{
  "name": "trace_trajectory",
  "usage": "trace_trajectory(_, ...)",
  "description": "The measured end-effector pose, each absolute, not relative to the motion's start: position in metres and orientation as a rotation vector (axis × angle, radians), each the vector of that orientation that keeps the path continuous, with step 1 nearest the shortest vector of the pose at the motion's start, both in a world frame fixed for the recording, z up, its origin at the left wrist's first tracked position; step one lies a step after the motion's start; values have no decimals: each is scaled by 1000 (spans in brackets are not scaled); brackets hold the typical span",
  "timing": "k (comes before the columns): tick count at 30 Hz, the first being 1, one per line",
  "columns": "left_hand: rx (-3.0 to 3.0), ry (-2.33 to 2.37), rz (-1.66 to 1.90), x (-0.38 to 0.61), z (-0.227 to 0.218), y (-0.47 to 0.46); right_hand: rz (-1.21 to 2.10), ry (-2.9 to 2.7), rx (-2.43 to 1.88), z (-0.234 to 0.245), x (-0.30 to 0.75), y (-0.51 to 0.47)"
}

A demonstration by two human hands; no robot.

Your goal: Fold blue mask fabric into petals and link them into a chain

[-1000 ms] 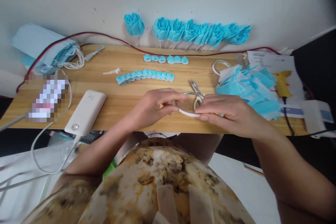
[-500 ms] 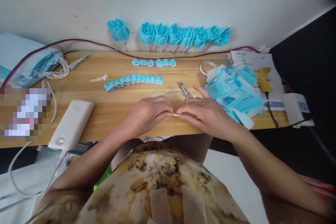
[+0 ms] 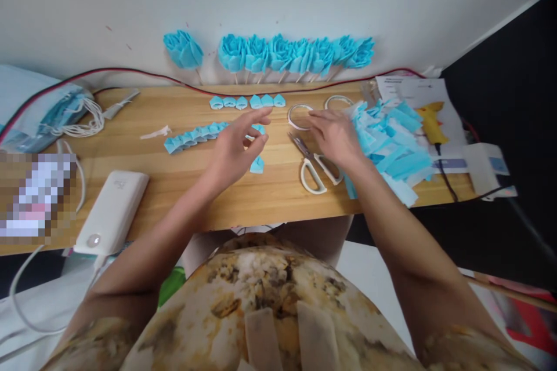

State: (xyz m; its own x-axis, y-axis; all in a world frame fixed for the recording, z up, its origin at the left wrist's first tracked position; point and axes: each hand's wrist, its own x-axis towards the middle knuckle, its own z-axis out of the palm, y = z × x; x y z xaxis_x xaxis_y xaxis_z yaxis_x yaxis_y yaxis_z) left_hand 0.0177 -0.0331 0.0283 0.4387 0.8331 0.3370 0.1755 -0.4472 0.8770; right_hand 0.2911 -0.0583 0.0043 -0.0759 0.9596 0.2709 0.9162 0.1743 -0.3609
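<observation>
My left hand (image 3: 237,148) hovers over the right part of a curved row of folded blue petals (image 3: 191,137), fingers apart with nothing in them. Some of that row is hidden behind it. Just right of its thumb lies a single folded blue petal (image 3: 257,164). My right hand (image 3: 334,134) has its fingertips closed at the right edge of a narrow white tape roll (image 3: 294,124); its thumb is partly hidden. White-handled scissors (image 3: 311,156) lie below the roll, one handle partly under the right wrist.
A heap of blue cut strips (image 3: 391,148) lies right, beside a yellow glue gun (image 3: 433,123). A second tape roll (image 3: 337,98) is behind. Blue fabric flowers (image 3: 278,53) stand along the wall. Left are a white power bank (image 3: 112,211) and cables; short petal rows (image 3: 228,102) lie at the back.
My hands have parted from their pinch near the table's front edge. The left moved up and left; the right went up with the tape roll. The scissors and single petal are uncovered.
</observation>
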Motion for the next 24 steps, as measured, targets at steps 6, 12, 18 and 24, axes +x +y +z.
trace_trajectory(6, 1816, 917, 899, 28, 27, -24, 173, -1790, -1831, 6, 273, -103)
trace_trajectory(12, 1709, 983, 823, 25, 14, -27, 193, -1748, -1903, -11, 262, -99)
trace_trajectory(18, 1691, 995, 798, 18, 4, -28, 158, -1731, -1982, -14, 254, -90)
trace_trajectory(24, 1772, 963, 753, 19, 6, -25, 157, -1670, -2020, -22, 253, -84)
